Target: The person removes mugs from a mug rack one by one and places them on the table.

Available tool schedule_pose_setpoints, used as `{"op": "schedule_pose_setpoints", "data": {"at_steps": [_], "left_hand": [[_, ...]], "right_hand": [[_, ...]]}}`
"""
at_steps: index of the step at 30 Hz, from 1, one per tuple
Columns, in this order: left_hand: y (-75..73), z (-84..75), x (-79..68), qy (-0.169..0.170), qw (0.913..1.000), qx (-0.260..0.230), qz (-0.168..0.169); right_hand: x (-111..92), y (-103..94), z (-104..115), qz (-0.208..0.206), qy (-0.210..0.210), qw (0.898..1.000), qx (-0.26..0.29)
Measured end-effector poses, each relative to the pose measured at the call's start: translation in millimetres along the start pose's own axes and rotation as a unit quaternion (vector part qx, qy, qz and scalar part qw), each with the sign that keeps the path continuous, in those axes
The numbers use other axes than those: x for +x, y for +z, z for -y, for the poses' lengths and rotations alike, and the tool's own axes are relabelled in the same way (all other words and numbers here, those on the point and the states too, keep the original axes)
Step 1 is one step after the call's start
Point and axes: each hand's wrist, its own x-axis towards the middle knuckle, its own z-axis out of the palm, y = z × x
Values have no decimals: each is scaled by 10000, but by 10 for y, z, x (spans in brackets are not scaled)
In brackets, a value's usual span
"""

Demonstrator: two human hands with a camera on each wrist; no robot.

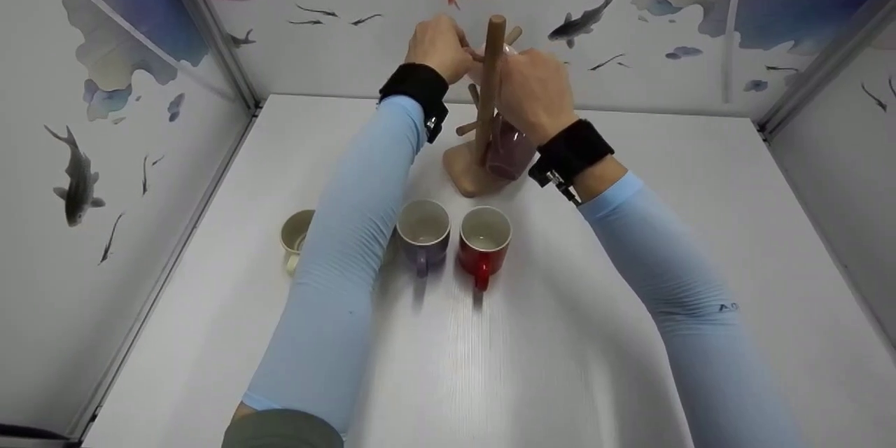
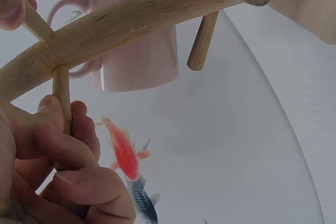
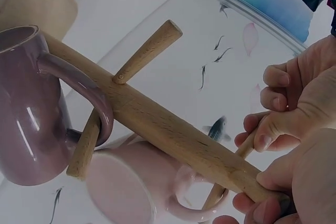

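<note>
A wooden mug tree point(image 1: 488, 98) stands upright toward the back of the table. My left hand point(image 1: 437, 49) pinches one of its upper pegs point(image 2: 62, 85) between thumb and fingers. On the other side, my right hand point(image 1: 539, 91) grips the tree near the top of its post point(image 3: 244, 177), thumb and fingertips against the wood. A pale pink mug point(image 3: 123, 187) hangs by its handle on an upper peg point(image 3: 214, 196), largely hidden in the head view. Lower down, a glossy mauve mug point(image 3: 26, 114) hangs with its handle looped over another peg point(image 3: 84, 153).
Nearer on the white table point(image 1: 490, 364) stand a red mug point(image 1: 483, 259), a purple mug point(image 1: 423, 245) and a cream mug point(image 1: 290, 238), the last partly behind the left sleeve point(image 1: 336, 259). White panels point(image 1: 315, 56) printed with fish rise behind and at both sides.
</note>
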Motion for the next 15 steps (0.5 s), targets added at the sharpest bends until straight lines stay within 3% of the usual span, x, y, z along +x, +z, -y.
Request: {"op": "schedule_pose_setpoints", "data": {"at_steps": [5,15], "left_hand": [[-22,-4,38,-126,9998,33,155],[-75,-3,90,-48,9997,183,129]], "right_hand": [[-7,23,92,181,227,9995,-79],[15,-4,261,494,716,9933,-757]]}}
